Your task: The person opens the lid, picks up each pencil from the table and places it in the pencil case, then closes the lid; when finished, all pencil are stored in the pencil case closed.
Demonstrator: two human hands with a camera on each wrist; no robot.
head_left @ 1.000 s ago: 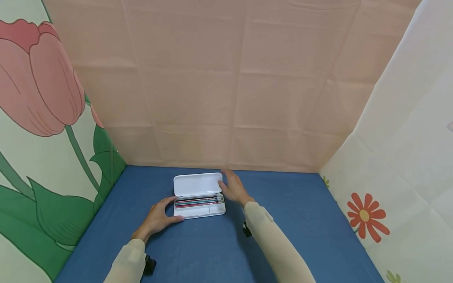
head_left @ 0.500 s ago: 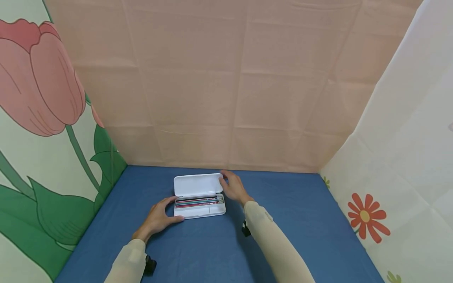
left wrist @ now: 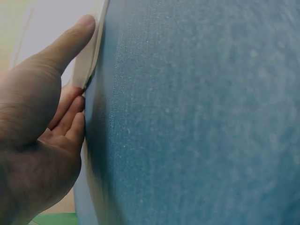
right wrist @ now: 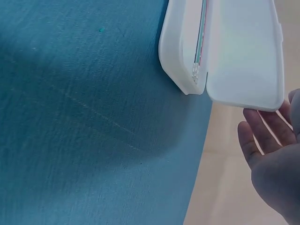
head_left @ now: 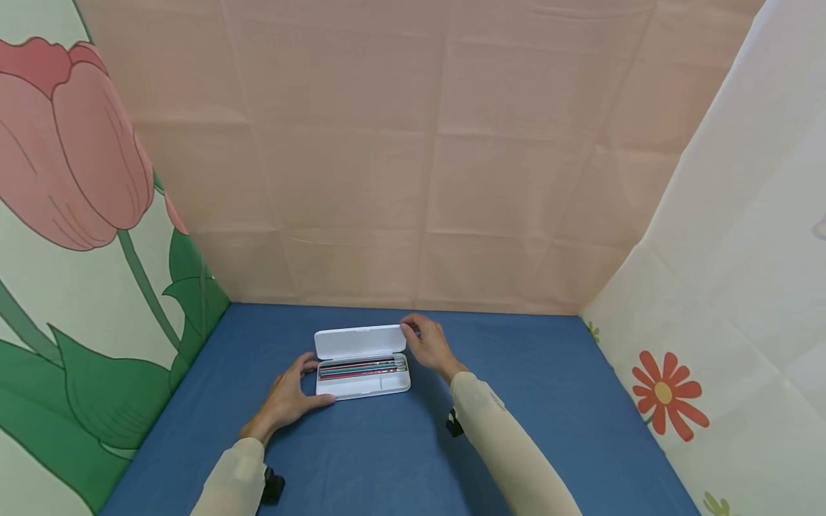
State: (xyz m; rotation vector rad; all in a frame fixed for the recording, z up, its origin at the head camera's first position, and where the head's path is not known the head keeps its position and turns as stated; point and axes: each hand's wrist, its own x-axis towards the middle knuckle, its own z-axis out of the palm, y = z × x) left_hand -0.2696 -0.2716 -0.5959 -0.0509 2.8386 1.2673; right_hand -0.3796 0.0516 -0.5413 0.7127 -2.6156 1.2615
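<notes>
A white pencil case (head_left: 361, 389) stands on the blue cloth with its lid (head_left: 360, 342) raised at the back. Several pencils (head_left: 361, 368) lie lengthwise in its rear part. My left hand (head_left: 287, 394) holds the case's left end, its thumb on the front edge and its fingers at the rear left corner. In the left wrist view, the thumb (left wrist: 70, 44) lies along the white side wall. My right hand (head_left: 431, 346) grips the lid's right end. Its fingers (right wrist: 265, 129) reach behind the lid's edge in the right wrist view, where the thumb is mostly cut off.
Blue cloth (head_left: 361, 459) covers the table. A tan sheet (head_left: 413, 179) hangs behind it. Patterned panels with a tulip (head_left: 97, 150) on the left and a red flower (head_left: 665, 393) on the right close the sides.
The lid's top edge has come down and forward a little, with my right hand moving along with it. My left fingers have shifted slightly at the case's corner.
</notes>
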